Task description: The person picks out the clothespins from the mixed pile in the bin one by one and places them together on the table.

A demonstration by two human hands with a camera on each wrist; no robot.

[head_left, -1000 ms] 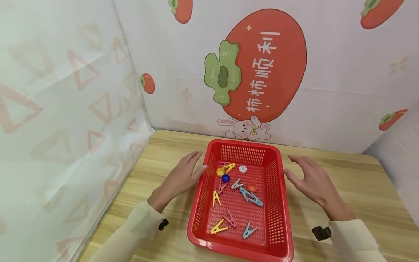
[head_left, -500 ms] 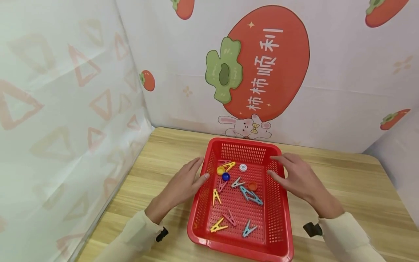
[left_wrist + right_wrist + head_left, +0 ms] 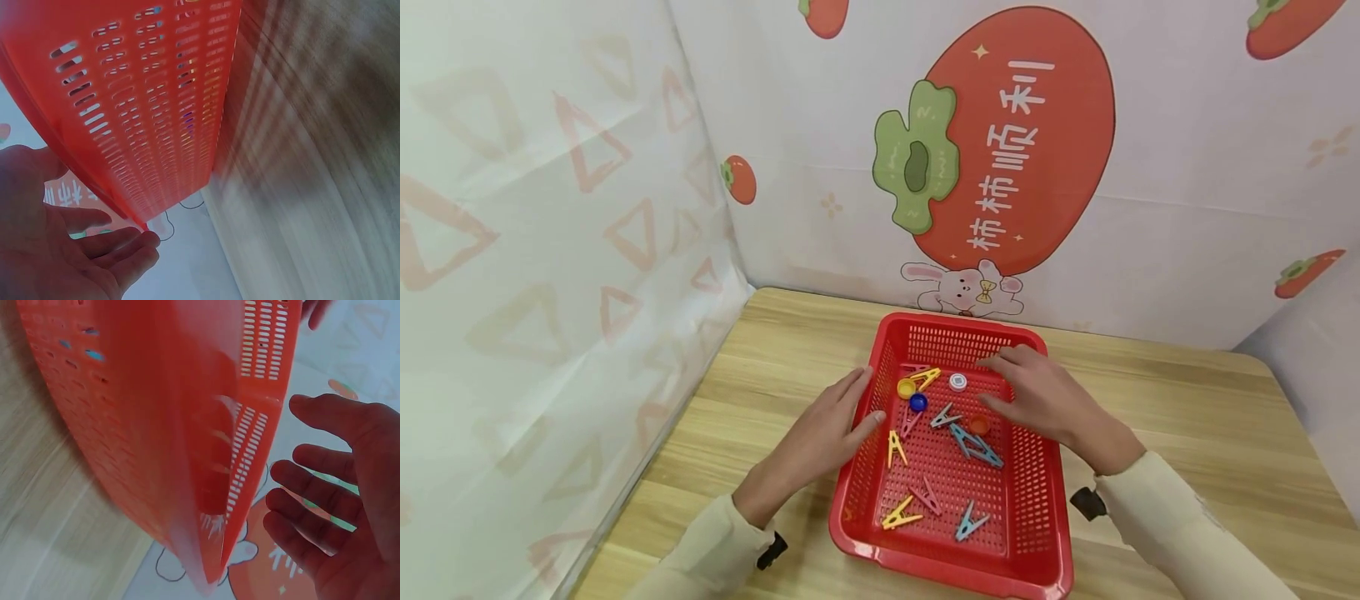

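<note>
A red perforated basket point(image 3: 955, 568) stands on the wooden table, holding clothespins and small round caps. My left hand point(image 3: 820, 429) is at its left rim, fingers extended, thumb over the edge; in the left wrist view the fingertips meet the rim. Over the right part of the basket hovers my right hand point(image 3: 1048, 396), thumb and fingers apart with nothing between them. Nearest to it are a white cap point(image 3: 957, 382), an orange cap point(image 3: 979, 425) and blue clothespins point(image 3: 976, 446). A yellow cap point(image 3: 906, 388) and a blue cap point(image 3: 918, 402) lie farther left.
More clothespins lie on the basket floor: a yellow clothespin point(image 3: 897, 450), a pink clothespin point(image 3: 927, 497) and a light blue clothespin point(image 3: 972, 522) among them. A printed cloth wall point(image 3: 820, 242) rises behind the table point(image 3: 1195, 400), another along its left.
My right hand has moved left from outside the basket's right rim to above its inside. The left hand has shifted slightly, its thumb now farther over the left rim.
</note>
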